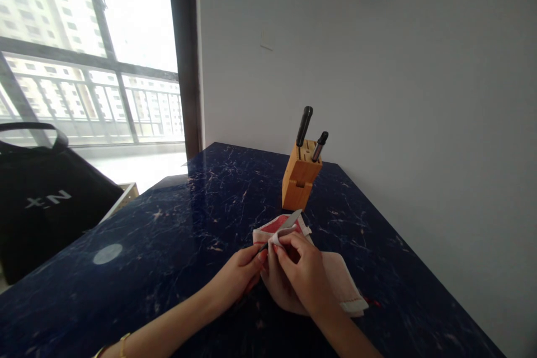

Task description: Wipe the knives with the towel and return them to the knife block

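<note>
My left hand (241,274) is closed round the dark handle of a small knife (288,221), whose grey blade points away toward the knife block. My right hand (300,268) pinches a white and red cloth (339,279) folded over the blade near its base. The rest of the cloth lies on the dark blue marble table (188,218) under and to the right of my hands. A wooden knife block (299,176) stands just beyond, with two black-handled knives in its slots.
A grey wall runs along the table's right and far sides. A black bag (46,196) with white lettering sits off the table's left edge. A large window with a railing is at the far left.
</note>
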Motion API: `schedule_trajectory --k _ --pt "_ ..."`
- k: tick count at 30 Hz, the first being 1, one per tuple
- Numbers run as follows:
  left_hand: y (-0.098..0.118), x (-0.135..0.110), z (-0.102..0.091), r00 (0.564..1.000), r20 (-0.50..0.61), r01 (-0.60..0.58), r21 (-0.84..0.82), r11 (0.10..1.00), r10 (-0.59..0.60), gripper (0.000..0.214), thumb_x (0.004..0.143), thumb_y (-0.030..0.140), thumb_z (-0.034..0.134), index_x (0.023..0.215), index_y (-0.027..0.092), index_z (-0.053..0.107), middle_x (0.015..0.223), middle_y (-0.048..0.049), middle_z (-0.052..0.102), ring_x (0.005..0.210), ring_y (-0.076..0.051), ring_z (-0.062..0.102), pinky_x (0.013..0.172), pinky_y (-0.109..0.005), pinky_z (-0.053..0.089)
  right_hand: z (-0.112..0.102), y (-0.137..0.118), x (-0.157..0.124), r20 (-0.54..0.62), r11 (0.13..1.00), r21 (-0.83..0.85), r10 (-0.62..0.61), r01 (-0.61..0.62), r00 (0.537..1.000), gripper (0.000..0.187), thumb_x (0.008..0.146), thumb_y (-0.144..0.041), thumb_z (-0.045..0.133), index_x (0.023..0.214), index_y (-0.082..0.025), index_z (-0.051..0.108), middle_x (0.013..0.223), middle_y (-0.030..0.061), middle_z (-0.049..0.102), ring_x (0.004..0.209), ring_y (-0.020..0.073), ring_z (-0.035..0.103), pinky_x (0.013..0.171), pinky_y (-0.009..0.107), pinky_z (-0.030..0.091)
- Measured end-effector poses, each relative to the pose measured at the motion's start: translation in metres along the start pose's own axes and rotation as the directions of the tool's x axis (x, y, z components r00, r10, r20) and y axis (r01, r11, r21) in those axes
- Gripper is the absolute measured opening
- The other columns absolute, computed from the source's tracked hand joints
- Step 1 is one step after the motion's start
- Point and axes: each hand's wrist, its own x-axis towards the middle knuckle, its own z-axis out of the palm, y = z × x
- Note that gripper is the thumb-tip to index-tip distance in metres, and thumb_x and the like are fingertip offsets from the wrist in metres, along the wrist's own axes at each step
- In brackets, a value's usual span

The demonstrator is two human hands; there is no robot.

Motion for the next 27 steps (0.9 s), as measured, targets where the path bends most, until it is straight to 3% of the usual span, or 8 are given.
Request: schedule_trajectory --k 4,9,14,19,27 --pt "0.001 0.000 0.001 1.000 -0.020 0.022 0.011 1.000 -0.021 0.040 0.080 0.052 0.045 0.081 0.013 0.052 0.042 0.0096 0.035 0.034 -0.005 0.025 0.033 -0.018 0.018 0.000 -0.001 0.001 0.010 0.999 -0.042 0.034 -0.034 0.999 0.010 0.076 -0.017 0.051 0.074 -0.019 0.060 0.077 0.0025 0.061 0.076 0.0169 0.055 0.071 0.029 0.043" --pt "-0.002 0.000 0.000 0.999 -0.031 -0.020 0.026 0.999 0.021 0.041 0.079 0.052 0.046 0.083 0.013 0.054 0.046 0.0083 0.037 0.038 -0.005 0.029 0.035 -0.018 0.019 0.000 -0.003 -0.001 -0.017 1.000 0.006 -0.013 0.013 1.000 0.011 0.077 -0.016 0.050 0.076 -0.020 0.061 0.082 0.0020 0.063 0.081 0.0161 0.056 0.076 0.028 0.042" --pt "0.003 -0.002 0.001 0.999 -0.036 -0.014 0.020 1.000 0.015 0.041 0.080 0.053 0.044 0.080 0.013 0.053 0.042 0.0095 0.034 0.034 -0.004 0.024 0.034 -0.019 0.018 0.000 -0.002 -0.001 -0.006 1.000 -0.005 0.031 -0.031 1.000 0.010 0.077 -0.018 0.051 0.073 -0.020 0.060 0.075 0.0017 0.062 0.074 0.0162 0.056 0.069 0.028 0.043" --pt "-0.001 -0.001 0.002 0.999 -0.038 -0.029 0.011 1.000 0.030 0.041 0.079 0.054 0.045 0.079 0.013 0.051 0.047 0.0085 0.036 0.038 -0.004 0.026 0.035 -0.018 0.018 0.002 -0.002 -0.002 -0.065 0.998 0.041 -0.046 0.049 0.997 0.011 0.077 -0.016 0.050 0.077 -0.020 0.060 0.083 0.0022 0.062 0.081 0.0161 0.056 0.077 0.029 0.043" --pt "0.007 -0.001 0.001 0.996 -0.071 -0.050 -0.030 0.998 0.048 0.040 0.077 0.054 0.047 0.074 0.014 0.049 0.045 0.0091 0.034 0.037 -0.004 0.024 0.035 -0.018 0.017 0.000 -0.001 -0.003 -0.050 0.999 0.035 -0.040 0.042 0.998 0.011 0.079 -0.016 0.048 0.079 -0.020 0.059 0.082 0.0028 0.062 0.081 0.0166 0.056 0.076 0.030 0.043"
